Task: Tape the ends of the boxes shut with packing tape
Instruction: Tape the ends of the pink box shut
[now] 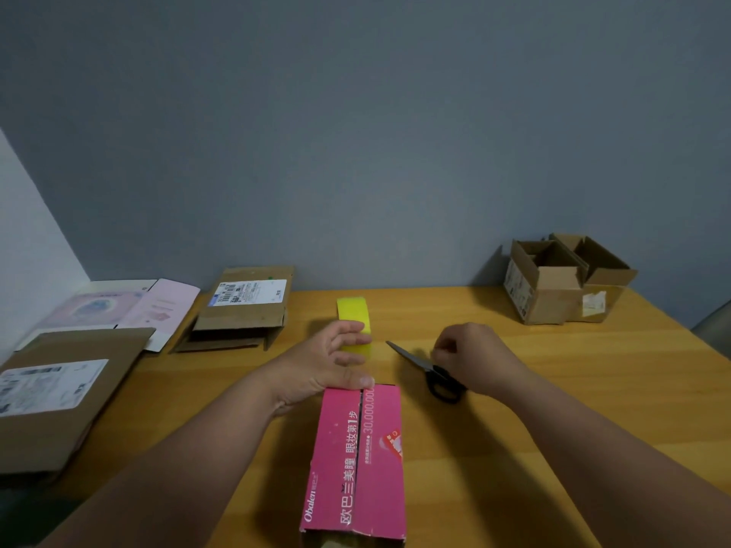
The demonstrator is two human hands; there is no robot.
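Grey wall behind, wooden desk (514, 429) in front w/ flattened cardboard at left and two open brown boxes (561, 282) at the far right corner. Pink box (358, 460) lies at centre, long axis running away from the person, near end cut off by the frame edge, centre seam showing a dark gap. Left hand (324, 361) rests at the box's far end, thumb touching the top edge, fingers spread and released, reaching toward the yellow tape roll (354, 320), which stands just beyond them; whether fingertips touch the roll can't be told, since the hand covers its lower part. Right hand (470, 357) is curled loosely over the scissors (427, 367), which lie to the right of the box's far end, blades pointing far-left; handles partly hidden under the hand, so a real grasp can't be confirmed. Judgement: left hand is nearer the tape, so it likely takes the roll. No tape visible on the box end yet.
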